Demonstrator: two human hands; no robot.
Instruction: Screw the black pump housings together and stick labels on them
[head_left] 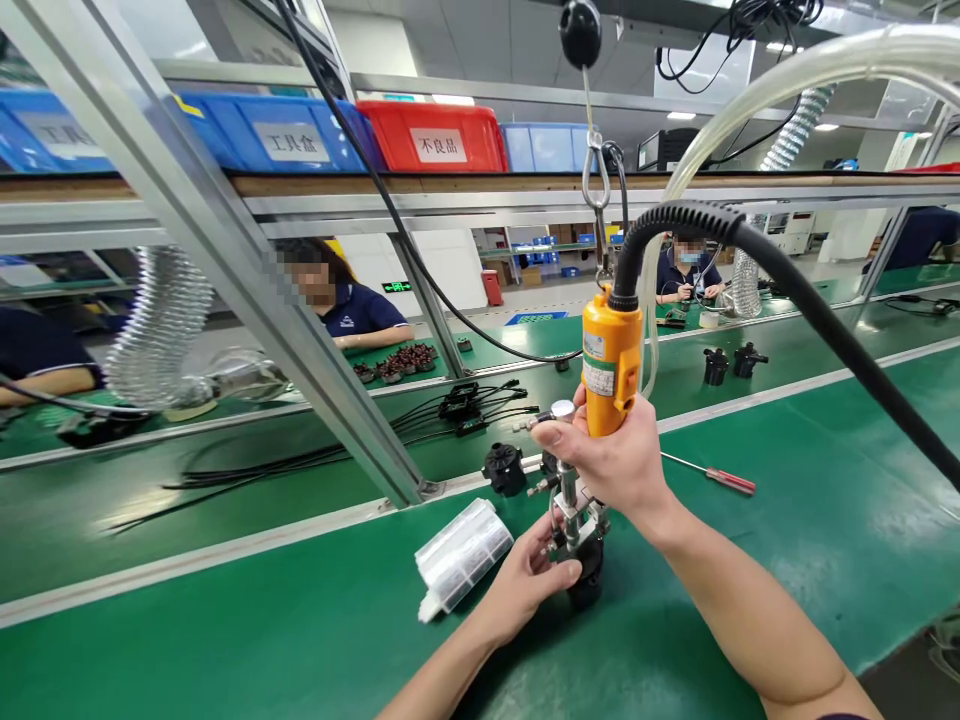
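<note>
A: Quick, where's it at?

B: Mid-job, I'd say. Orange driver (611, 365) hangs from a metal hook (596, 175), nose down over a black part (587, 588) on the near bench (300, 640).

A: Hands?

B: Right hand (628, 462): fingers wrapped round the driver's body, thumb pointing out past it. Left hand (529, 578): low down, fingers closed on the black part where the metal nose meets it, thumb against its side.

A: So what's done?

B: Driver's in place, roughly upright, part's being steadied. That much shows.

A: And left?

B: Driver isn't off the part, so this one looks unfinished to me. Contact point's hidden; can't tell whether anything's been driven in.

A: Other pieces?

B: A black housing (504, 470) just behind, by the pale strip (382, 508); two black fittings (731, 364) stand farther off to the right. Finished or waiting? Can't tell.

A: Anything else close?

B: Clear plastic bundle (463, 556) left of the left hand, red-handled screwdriver (731, 481) lying right of the driver. Neither's in hand.
</note>
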